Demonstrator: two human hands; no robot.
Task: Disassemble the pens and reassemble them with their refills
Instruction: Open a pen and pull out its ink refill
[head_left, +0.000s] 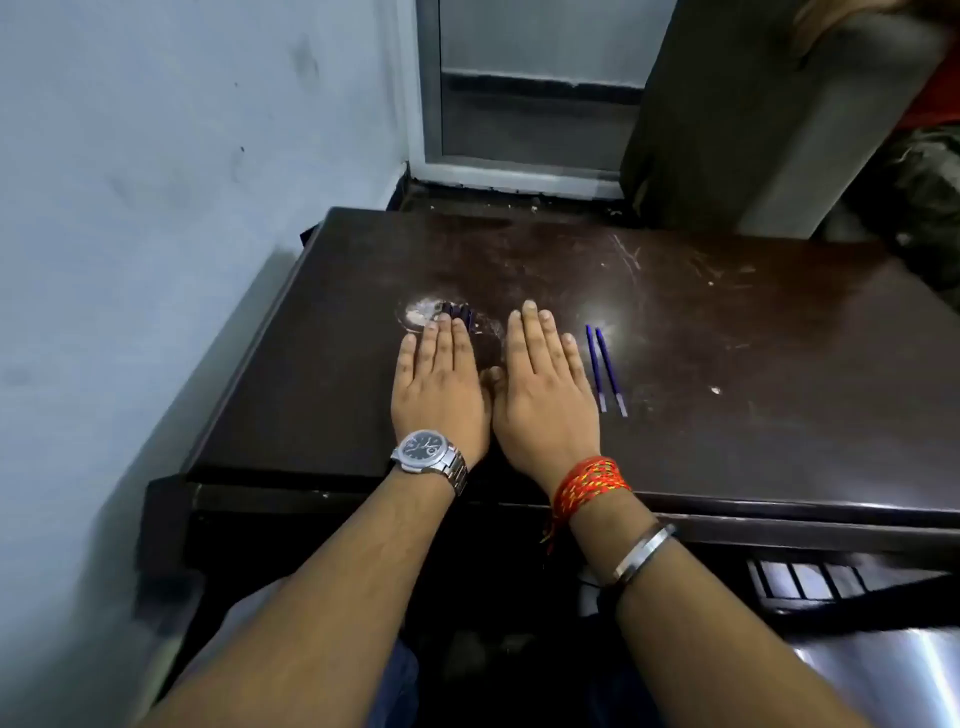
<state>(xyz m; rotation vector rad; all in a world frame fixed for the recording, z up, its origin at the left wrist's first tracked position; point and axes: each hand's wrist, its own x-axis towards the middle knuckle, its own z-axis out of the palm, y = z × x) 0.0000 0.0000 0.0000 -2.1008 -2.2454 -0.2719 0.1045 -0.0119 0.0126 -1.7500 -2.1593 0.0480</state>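
My left hand and my right hand lie flat, palms down, side by side on the dark brown table. Neither holds anything. Dark blue pens poke out from under my left fingertips; most of them are hidden by the hand. Two thin blue refills lie parallel on the table just right of my right hand, apart from it.
A pale wall runs along the left, close to the table's left edge. A window frame and a dark curtain stand behind the table. A whitish worn patch marks the tabletop near the pens.
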